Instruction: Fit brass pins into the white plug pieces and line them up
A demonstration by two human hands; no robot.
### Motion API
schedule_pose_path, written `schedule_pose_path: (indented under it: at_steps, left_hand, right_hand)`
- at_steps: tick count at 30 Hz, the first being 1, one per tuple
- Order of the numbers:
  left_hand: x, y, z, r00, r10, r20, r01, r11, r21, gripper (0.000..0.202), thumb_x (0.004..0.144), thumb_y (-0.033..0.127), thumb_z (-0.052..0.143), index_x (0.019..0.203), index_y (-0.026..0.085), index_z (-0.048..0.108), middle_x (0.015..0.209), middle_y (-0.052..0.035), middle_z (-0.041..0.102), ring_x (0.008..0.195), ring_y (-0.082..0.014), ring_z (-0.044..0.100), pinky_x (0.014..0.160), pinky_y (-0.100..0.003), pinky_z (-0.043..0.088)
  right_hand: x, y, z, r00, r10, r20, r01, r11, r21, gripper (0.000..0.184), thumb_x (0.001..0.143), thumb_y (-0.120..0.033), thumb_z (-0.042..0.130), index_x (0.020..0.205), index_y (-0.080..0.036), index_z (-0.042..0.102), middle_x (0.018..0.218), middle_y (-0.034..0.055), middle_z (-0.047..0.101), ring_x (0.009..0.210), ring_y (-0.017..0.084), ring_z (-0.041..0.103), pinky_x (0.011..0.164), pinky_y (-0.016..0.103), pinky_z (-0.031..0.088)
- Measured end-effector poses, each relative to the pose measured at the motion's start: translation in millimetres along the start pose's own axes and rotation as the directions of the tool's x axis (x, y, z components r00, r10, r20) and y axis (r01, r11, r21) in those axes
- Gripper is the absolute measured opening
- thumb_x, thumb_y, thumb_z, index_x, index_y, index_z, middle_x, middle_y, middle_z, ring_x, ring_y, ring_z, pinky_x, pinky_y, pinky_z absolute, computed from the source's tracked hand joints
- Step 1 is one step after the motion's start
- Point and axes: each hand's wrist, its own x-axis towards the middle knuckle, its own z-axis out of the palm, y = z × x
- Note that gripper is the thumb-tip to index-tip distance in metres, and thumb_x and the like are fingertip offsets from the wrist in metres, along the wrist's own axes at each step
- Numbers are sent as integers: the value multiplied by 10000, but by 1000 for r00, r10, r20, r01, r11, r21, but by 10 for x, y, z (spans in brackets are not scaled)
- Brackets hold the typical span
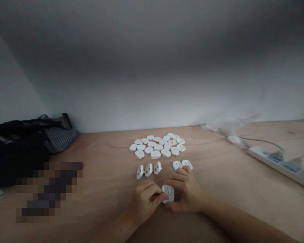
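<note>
Both my hands rest on the wooden table (230, 175) and meet around one small white plug adapter (168, 193). My left hand (145, 200) pinches its left side with thumb and fingers. My right hand (186, 192) cups its right side, fingers curled. Just beyond my left hand stand three white adapters on edge (148, 169), brass pins showing. Two more adapters (182, 164) lie flat by my right fingertips. Farther back lies a cluster of several white adapters (157, 145).
A white power strip (278, 162) with cables runs along the right side, with crumpled clear plastic (230, 130) behind it. A black bag and striped cloth (27, 145) sit at the left, with a blurred-out patch (49, 192) in front. A grey wall rises behind.
</note>
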Motion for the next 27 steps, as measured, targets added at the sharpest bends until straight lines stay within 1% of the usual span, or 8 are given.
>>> schedule_pose_path:
  at_steps: [7,11,15,18,21,23,25,27]
  left_hand:
    - [-13,-3,9,1000,17,21,-16,999,-29,328,819,415,597,625,151,627,555,-11,579,531,-117,533,508,-213,394]
    - [-19,-5,10,999,43,-27,-44,999,-27,347,812,450,588,633,155,631,548,-8,577,533,-120,535,505,-214,394]
    - [-5,7,-4,1000,-16,18,16,1000,10,323,792,449,614,646,161,612,586,-6,579,559,-124,540,524,-216,404]
    - [13,28,-33,998,-66,22,65,997,33,376,727,525,642,648,163,579,618,-10,567,591,-143,541,547,-233,421]
    - [28,32,-78,995,-67,74,67,998,5,520,550,624,709,766,167,591,740,-36,599,699,-192,567,629,-279,462]
    - [31,13,-107,990,-66,129,66,998,4,647,464,629,746,895,171,595,837,-57,614,783,-225,573,701,-318,475]
    - [27,-22,-123,983,-69,172,65,998,28,690,454,600,770,976,183,597,886,-61,617,827,-240,572,747,-342,473]
    - [16,-58,-124,983,-68,173,60,997,51,621,520,572,760,992,197,611,879,-53,617,828,-234,572,758,-345,471]
  right_hand:
    - [-5,43,18,997,-58,-52,57,998,-17,377,631,-502,643,884,-222,646,762,14,652,703,179,496,687,355,247]
    - [-4,49,13,994,-74,-74,72,997,-35,395,637,-511,634,905,-220,642,783,19,659,705,180,501,703,362,253]
    - [2,32,2,995,-80,-52,79,996,-35,417,637,-531,627,914,-220,644,798,25,660,711,184,504,702,364,261]
    - [2,23,-2,998,-66,-14,65,998,-13,433,644,-555,629,921,-223,646,788,27,659,726,194,506,719,377,270]
    - [-4,45,-15,998,-56,19,56,998,17,518,615,-614,647,975,-241,639,817,25,651,750,203,508,731,380,277]
    - [-8,74,-32,998,-35,54,34,999,32,552,598,-626,663,1007,-257,632,830,23,641,779,211,510,740,379,284]
    - [-7,102,-55,996,-16,88,13,999,44,557,599,-617,677,1028,-266,627,843,24,638,805,217,511,749,376,292]
    - [-2,118,-75,995,-5,98,0,999,51,572,602,-616,680,1047,-261,623,863,34,643,828,224,514,770,381,296]
